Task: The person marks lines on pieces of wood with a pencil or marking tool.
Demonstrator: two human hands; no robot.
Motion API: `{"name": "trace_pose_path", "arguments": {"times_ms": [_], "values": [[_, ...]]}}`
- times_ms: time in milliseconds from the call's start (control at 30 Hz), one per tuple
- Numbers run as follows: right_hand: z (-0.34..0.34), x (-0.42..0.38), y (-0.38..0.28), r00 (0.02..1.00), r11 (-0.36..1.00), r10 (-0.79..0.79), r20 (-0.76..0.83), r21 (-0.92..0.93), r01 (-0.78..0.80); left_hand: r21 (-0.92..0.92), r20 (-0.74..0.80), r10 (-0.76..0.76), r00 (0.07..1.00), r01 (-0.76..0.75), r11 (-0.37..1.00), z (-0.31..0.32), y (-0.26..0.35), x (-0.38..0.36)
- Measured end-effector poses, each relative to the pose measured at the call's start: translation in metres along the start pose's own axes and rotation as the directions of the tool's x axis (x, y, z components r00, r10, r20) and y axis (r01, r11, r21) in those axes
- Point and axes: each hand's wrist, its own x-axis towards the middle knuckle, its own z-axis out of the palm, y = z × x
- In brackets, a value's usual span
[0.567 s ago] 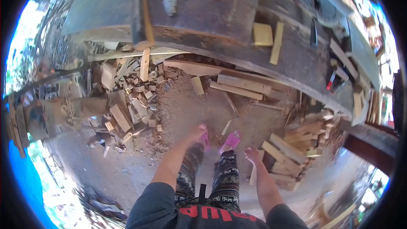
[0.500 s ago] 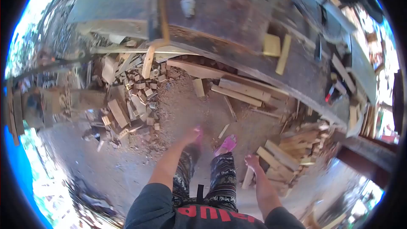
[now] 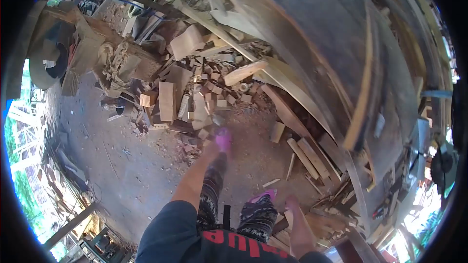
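Observation:
My left hand [image 3: 212, 147] hangs down in front of my left leg, beside the foot in a pink sandal [image 3: 223, 139]. Motion smears its fingers, and I make out nothing held in it. Lower at the right, my right hand [image 3: 292, 203] hangs by my right leg, near the wood pieces on the floor; its fingers are too blurred to read. Ahead of the left foot lies a heap of small wood blocks [image 3: 213, 89], with a larger rectangular block [image 3: 167, 101] at its left side.
A large worktable [image 3: 302, 14] runs along the upper right. Under its edge lie several boards [image 3: 308, 158]. A carved-looking wooden piece [image 3: 117, 65] stands at the left. More scrap wood [image 3: 326, 221] is piled at the lower right.
The view has swung left, so the block heap now sits ahead and the worktable has shifted right. My left foot has stepped forward. Both arms still hang down.

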Motion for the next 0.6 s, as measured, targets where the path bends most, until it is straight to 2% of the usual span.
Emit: {"name": "trace_pose_path", "arguments": {"times_ms": [33,67,100,133,167,200,233,267,333,433,467,533,600], "values": [[0.012,0.031,-0.023,0.916,0.787,-0.390,0.093,-0.482,0.384,0.000,0.017,-0.043,0.999,0.043,0.999,-0.028,0.017,0.003],[0.017,0.061,-0.096,0.994,0.939,0.030,0.103,-0.344,0.007,0.002,0.041,-0.085,0.996,0.085,0.996,-0.053,0.033,0.005],[0.039,0.103,-0.114,0.993,0.968,-0.041,0.110,-0.243,0.067,0.007,0.064,-0.122,0.990,0.122,0.992,-0.069,0.040,0.011],[0.041,0.118,-0.182,0.949,0.866,-0.299,0.101,-0.390,0.315,0.004,0.074,-0.123,0.990,0.123,0.992,-0.069,0.019,0.031],[0.048,0.146,-0.224,0.842,0.759,-0.529,0.104,-0.386,0.524,-0.120,0.059,-0.159,0.986,0.165,0.979,-0.065,-0.012,0.055],[0.050,0.163,-0.291,0.872,0.768,-0.472,0.131,-0.426,0.479,-0.242,0.050,-0.198,0.979,0.204,0.949,-0.062,-0.038,0.074],[0.061,0.202,-0.316,0.862,0.794,-0.500,0.082,-0.353,0.495,-0.146,0.026,-0.184,0.983,0.185,0.972,-0.083,-0.034,0.084],[0.068,0.215,-0.365,0.843,0.784,-0.538,0.012,-0.360,0.506,-0.154,0.033,-0.190,0.981,0.193,0.969,-0.093,-0.041,0.098],[0.078,0.277,-0.419,0.777,0.661,-0.624,0.077,-0.479,0.578,-0.275,-0.045,-0.363,0.931,0.338,0.900,-0.102,-0.063,0.127],[0.092,0.333,-0.497,0.717,0.395,-0.685,0.130,-0.761,0.515,-0.371,-0.067,-0.429,0.901,0.377,0.849,-0.083,-0.125,0.170],[0.096,0.339,-0.526,0.710,0.305,-0.686,0.159,-0.823,0.479,-0.382,-0.063,-0.446,0.893,0.391,0.837,-0.079,-0.135,0.179],[0.105,0.377,-0.552,0.636,0.174,-0.752,0.171,-0.880,0.442,-0.335,-0.159,-0.367,0.916,0.300,0.893,-0.077,-0.154,0.192],[0.112,0.402,-0.574,0.616,0.050,-0.764,0.191,-0.934,0.352,-0.333,-0.149,-0.395,0.906,0.331,0.883,-0.073,-0.174,0.202]]}}
